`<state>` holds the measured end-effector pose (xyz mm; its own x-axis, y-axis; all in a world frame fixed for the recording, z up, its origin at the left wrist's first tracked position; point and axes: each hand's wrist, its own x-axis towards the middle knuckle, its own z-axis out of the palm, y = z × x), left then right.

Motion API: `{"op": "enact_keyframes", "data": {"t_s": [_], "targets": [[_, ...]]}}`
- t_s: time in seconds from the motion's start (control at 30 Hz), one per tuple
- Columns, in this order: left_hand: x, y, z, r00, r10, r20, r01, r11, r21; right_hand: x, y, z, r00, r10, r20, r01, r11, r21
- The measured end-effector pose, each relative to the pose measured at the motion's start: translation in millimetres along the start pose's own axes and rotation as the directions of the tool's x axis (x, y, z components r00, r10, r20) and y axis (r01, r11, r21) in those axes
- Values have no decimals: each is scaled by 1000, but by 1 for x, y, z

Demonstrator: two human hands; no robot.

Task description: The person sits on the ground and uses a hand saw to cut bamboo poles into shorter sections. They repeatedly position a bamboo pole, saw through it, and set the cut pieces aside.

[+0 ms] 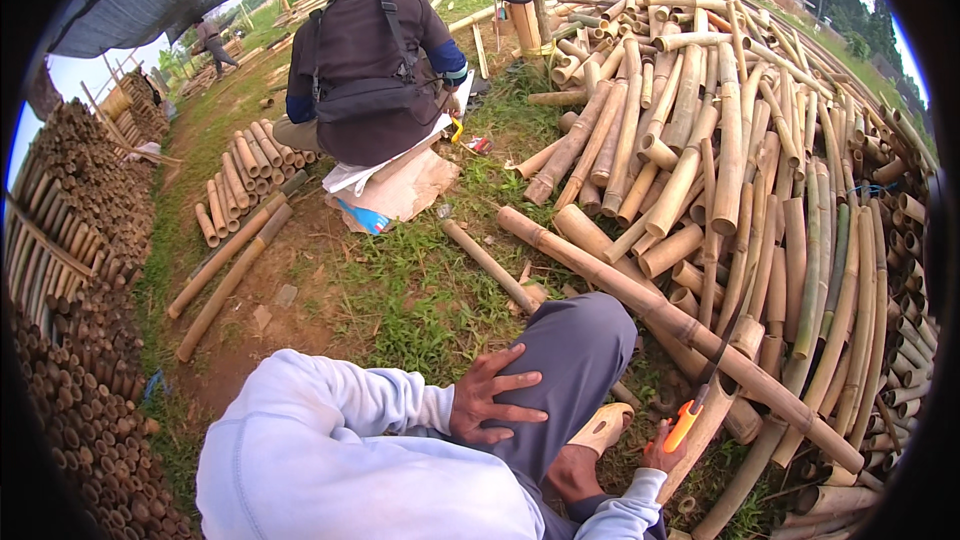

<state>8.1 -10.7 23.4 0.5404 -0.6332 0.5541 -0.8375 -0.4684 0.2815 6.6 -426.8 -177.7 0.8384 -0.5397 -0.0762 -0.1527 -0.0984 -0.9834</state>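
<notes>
My right hand (663, 450) is wrapped round the orange handle of a hand saw (684, 422). Its dark blade points up and away, against a long bamboo pole (640, 303) that slants from the middle of the view down to the right. Whether the teeth are in the bamboo cannot be made out. My left hand (495, 398) lies flat on my raised knee in grey trousers, fingers spread and holding nothing. Under the long pole, near the saw, lies a thicker bamboo piece (703, 440).
A big heap of cut bamboo (730, 120) rises at the right. Ahead, a person (365, 70) with a dark bag sits facing away on sacks (415, 185). Short bamboo lengths (250, 168) lie at left, beside two longer poles (235, 280). Stacked bamboo (75, 380) lines the far left.
</notes>
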Motion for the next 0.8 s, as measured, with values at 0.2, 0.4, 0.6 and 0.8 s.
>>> {"op": "enact_keyframes", "data": {"t_s": [0.2, 0.4, 0.6, 0.8], "targets": [[5, -3, -1, 1000, 18, 9, -18, 1000, 2, 0, -6, 8, 999, -32, -33, 37, 988, 153], [5, -1, -3, 1000, 10, 29, -9, 1000, -27, -9, -29, 7, 998, -40, -46, 41, 999, 22], [1, -1, -1, 1000, -9, 19, 10, 999, -49, -12, -31, 8, 1000, 10, -7, -9, 994, 107], [4, -3, -1, 1000, 0, 11, 0, 999, -49, -8, -25, 6, 1000, 17, -18, -14, 992, 129]]}}
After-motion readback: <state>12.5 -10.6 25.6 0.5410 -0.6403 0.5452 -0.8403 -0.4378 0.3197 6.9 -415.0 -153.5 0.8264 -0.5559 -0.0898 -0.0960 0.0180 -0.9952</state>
